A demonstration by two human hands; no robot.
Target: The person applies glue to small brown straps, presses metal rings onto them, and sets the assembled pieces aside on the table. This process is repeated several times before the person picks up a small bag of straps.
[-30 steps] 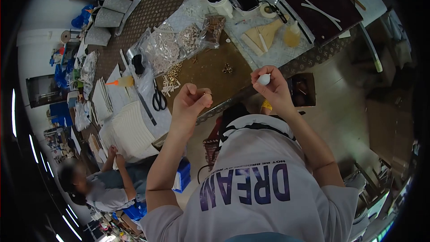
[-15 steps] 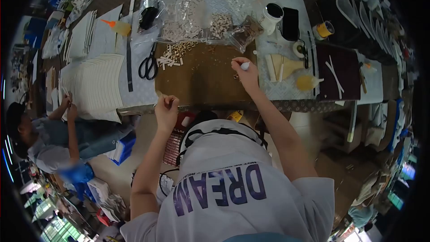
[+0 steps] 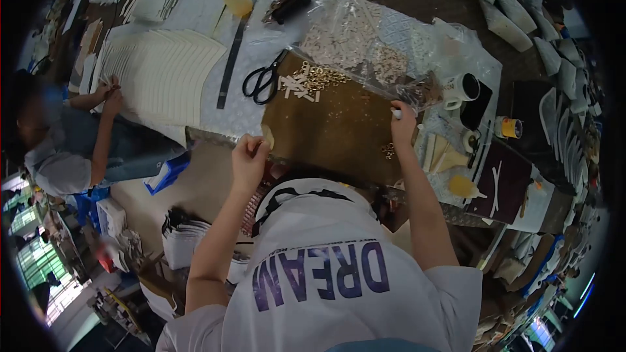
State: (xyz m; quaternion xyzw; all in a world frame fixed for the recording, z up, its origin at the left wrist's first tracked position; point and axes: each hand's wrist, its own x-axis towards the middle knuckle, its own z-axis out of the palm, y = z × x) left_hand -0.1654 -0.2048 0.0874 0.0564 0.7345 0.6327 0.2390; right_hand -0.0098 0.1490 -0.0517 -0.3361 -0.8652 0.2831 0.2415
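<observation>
My right hand (image 3: 404, 125) is closed around a small white object with a rounded end (image 3: 396, 113), over the right side of the brown board (image 3: 329, 130). A small heap of gold-coloured metal pieces (image 3: 388, 150) lies beside that wrist. At the board's near left corner my left hand (image 3: 250, 161) has its fingers pinched together; what they hold, if anything, is hidden. A pale yellowish patch (image 3: 268, 137) shows by its fingertips. Gold-coloured metal rings (image 3: 324, 76) and short white strips (image 3: 298, 88) are piled at the board's far left.
Black scissors (image 3: 262, 85) lie left of the board. Behind it are clear bags of small pale pieces (image 3: 339, 32). On the right are a white mug (image 3: 456, 91), a black phone (image 3: 476, 107) and a glue bottle (image 3: 464, 187). Another person's hands (image 3: 109, 94) work beside layered pale sheets (image 3: 153, 68).
The camera view has turned, so the table now slants down to the right. My right hand has shifted farther from the small gold heap, toward the bags. My left hand stays by the corner.
</observation>
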